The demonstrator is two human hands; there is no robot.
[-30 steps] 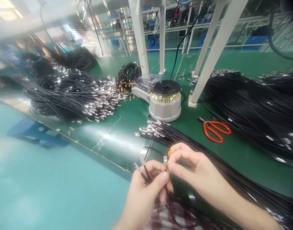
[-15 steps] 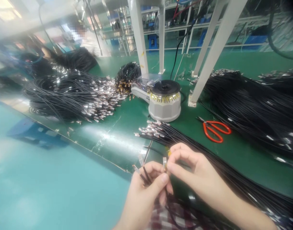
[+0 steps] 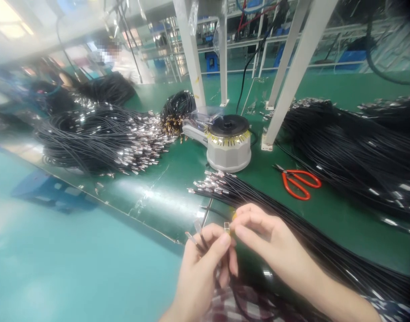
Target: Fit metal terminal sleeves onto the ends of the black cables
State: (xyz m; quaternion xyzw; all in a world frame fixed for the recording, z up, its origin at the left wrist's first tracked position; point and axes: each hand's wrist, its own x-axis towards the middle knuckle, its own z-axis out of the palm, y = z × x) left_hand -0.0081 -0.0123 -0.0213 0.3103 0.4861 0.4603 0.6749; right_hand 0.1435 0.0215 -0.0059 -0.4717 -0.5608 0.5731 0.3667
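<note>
Above the near side of the green counter (image 3: 151,183), the left hand (image 3: 206,259) pinches a black cable (image 3: 234,290) between thumb and fingers, its rectangular metal connector (image 3: 226,226) standing up just past the thumb tip. Two more cable ends (image 3: 195,239), tipped with metal connectors, slant out of the crook of the same hand. The right hand (image 3: 234,226) has its thumb and fingertips drawn narrow right beside the upright connector, with a bit of yellow tape (image 3: 234,216) at the tips; whether they grip it, I cannot tell.

Beyond the hands, a straight bundle of black cables (image 3: 278,205) runs diagonally across the counter, its silver ends lying in front of a white tape dispenser (image 3: 229,152) with a black disc on top. Red-handled scissors (image 3: 292,180) lie to the right, near a large heap of black cables (image 3: 348,143). On the left sits a broad coil of cables (image 3: 87,134) with silver tips, and near the dispenser, a smaller coil (image 3: 178,105) with gold-coloured ends.
</note>
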